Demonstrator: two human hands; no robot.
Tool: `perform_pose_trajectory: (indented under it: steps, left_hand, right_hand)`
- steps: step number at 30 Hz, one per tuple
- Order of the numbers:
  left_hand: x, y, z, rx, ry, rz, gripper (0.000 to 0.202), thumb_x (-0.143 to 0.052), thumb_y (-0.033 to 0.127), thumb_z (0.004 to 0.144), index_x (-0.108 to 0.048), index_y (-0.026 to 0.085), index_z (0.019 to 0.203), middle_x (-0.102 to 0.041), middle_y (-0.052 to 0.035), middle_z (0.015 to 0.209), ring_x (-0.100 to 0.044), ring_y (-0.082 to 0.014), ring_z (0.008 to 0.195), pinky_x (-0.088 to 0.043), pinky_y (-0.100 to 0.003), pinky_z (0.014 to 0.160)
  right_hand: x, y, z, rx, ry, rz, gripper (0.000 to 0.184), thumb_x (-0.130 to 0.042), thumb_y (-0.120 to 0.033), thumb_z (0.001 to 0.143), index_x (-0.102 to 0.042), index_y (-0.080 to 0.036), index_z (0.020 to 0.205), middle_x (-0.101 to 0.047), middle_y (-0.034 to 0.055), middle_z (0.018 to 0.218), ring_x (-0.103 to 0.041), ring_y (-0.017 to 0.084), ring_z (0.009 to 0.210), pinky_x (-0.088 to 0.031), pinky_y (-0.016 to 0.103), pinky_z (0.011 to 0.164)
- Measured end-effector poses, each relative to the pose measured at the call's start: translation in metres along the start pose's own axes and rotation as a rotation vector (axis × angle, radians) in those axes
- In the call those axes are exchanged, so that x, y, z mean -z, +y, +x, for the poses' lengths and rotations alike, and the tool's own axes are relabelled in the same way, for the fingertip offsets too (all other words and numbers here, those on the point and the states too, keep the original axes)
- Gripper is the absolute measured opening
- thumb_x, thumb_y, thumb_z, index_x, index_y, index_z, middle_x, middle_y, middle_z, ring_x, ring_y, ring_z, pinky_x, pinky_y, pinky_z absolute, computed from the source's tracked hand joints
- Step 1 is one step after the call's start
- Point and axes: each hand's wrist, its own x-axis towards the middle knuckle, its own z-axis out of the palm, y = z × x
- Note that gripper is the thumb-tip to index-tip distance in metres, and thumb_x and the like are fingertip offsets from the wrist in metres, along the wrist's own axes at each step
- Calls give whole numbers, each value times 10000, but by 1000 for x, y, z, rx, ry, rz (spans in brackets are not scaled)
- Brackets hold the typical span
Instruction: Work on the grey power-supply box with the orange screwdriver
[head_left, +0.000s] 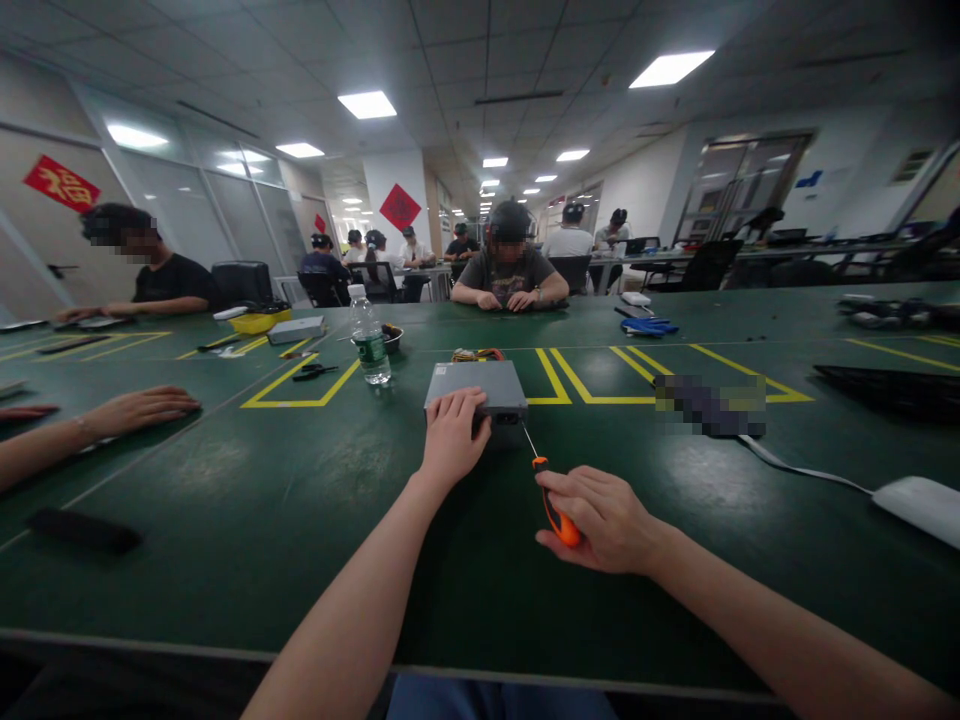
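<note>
Left hand (456, 428) on a gray metal box (495, 378), right hand (600, 518) around an orange-handled screwdriver (541, 465).
The box sits mid-tabletop (300, 590); the left forearm reaches far from the near edge, fingers close together over the box's top, thumb by its near face. The right forearm slants in from the near right, fingers wrapped around the handle, shaft tilted toward the box's near right corner; contact is unclear.

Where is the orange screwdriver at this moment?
In the head view, the orange screwdriver is just right of centre, held in the right hand, its tip close to the near right corner of the grey metal box.
</note>
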Motion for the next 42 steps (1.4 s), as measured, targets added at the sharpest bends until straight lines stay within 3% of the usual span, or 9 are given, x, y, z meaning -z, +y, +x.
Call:
perform_pose_trajectory:
  steps: [7, 10, 18, 22, 26, 30, 36, 38, 42]
  left_hand:
    - [2, 1, 0, 5, -13, 11, 255, -505, 245, 817, -506, 237, 1072, -565, -31, 1198, -472, -204, 1121, -303, -376, 954]
    - [2, 1, 0, 9, -22, 10, 258, -502, 246, 818, -506, 236, 1076, -563, -33, 1201, -471, -205, 1122, -302, -376, 955]
    - [1, 0, 0, 8, -14, 6, 256, -501, 242, 819, -506, 243, 1074, -559, -23, 1207, -466, -196, 1130, -305, -373, 957]
    - [1, 0, 0, 8, -7, 7, 254, -505, 239, 817, -508, 241, 1070, -562, -24, 1201, -470, -194, 1126, -305, -373, 958]
    - [1, 0, 0, 2, -8, 12, 259, -507, 240, 815, -506, 239, 1074, -562, -25, 1202, -471, -197, 1124, -309, -374, 954]
    - [1, 0, 0, 1, -12, 11, 252, -504, 245, 818, -505, 236, 1070, -562, -25, 1201, -470, -199, 1123, -309, -375, 950]
    - [1, 1, 0, 5, -12, 9, 253, -506, 240, 818, -504, 239, 1070, -565, -22, 1199, -473, -195, 1120, -308, -371, 954]
    - [1, 1, 0, 8, -15, 8, 255, -502, 240, 819, -504, 239, 1073, -564, -25, 1201, -473, -199, 1121, -310, -374, 952]
    - [1, 1, 0, 9, -13, 4, 253, -500, 244, 820, -504, 239, 1073, -564, -25, 1200, -473, -198, 1123, -310, -373, 950]
  right_hand:
    - [3, -4, 3, 58, -175, -48, 353, -502, -444, 824, -522, -158, 1030, -606, 146, 984, -594, 171, 688, -471, 293, 588]
    - [4, -4, 4, 46, -220, 4, 356, -448, -411, 841, -514, -133, 1054, -590, 159, 1005, -601, 176, 718, -476, 294, 601]
    - [3, -1, 1, -10, -57, 46, 206, -512, -297, 802, -489, -133, 925, -620, 156, 950, -597, 173, 702, -467, 279, 571]
    - [5, -1, 2, 37, -130, 5, 190, -477, -259, 823, -511, -160, 981, -609, 148, 987, -589, 166, 680, -461, 286, 576]
    - [6, -2, 2, 35, -165, 6, 297, -449, -388, 847, -527, -144, 996, -596, 160, 994, -600, 180, 714, -473, 290, 587]
    - [5, -3, 2, 27, -177, 38, 277, -442, -322, 846, -510, -117, 1020, -599, 162, 993, -611, 175, 742, -481, 276, 597]
    - [2, -1, 3, -17, -19, 6, 260, -515, -398, 814, -499, -147, 879, -639, 137, 888, -609, 175, 688, -468, 272, 548]
    - [3, 0, 3, -29, -16, -4, 198, -508, -360, 820, -493, -164, 838, -641, 126, 890, -596, 158, 659, -456, 263, 540]
    - [5, -1, 3, 30, -126, -36, 140, -493, -266, 836, -528, -171, 933, -633, 104, 934, -554, 131, 603, -423, 258, 533]
